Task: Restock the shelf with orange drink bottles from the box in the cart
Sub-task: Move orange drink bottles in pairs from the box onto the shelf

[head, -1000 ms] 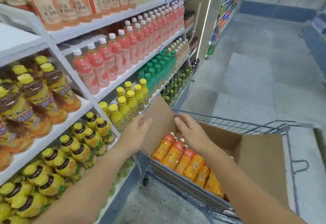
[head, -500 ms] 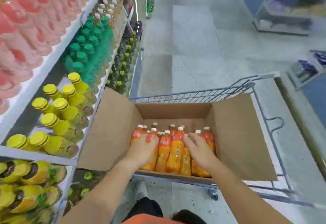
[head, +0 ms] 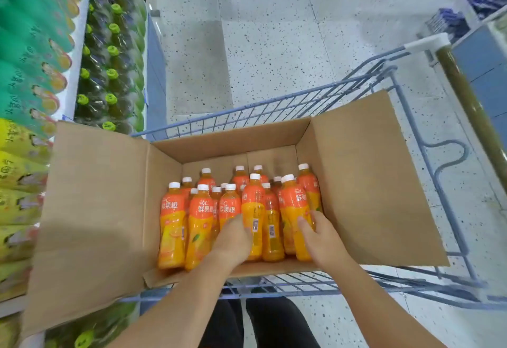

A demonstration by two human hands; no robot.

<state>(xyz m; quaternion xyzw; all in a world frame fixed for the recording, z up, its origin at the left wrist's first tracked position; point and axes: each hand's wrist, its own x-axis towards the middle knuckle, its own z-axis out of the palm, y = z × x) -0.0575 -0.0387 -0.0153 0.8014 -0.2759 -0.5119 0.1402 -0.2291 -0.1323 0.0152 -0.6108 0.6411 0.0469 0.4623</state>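
Left hand [head: 233, 240] fingers hidden by bottles [head: 253, 205], shelf [head: 72, 78] blurred

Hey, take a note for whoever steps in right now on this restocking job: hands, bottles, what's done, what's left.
Left hand grips the middle bottle; right hand grips the right-side bottle.
Both are inside the open box in the cart, among the other bottles standing there.
Done: box open, two bottles gripped.
Left: lift them out, set them on the shelf, then move the rest.

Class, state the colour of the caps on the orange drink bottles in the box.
White caps; head view.
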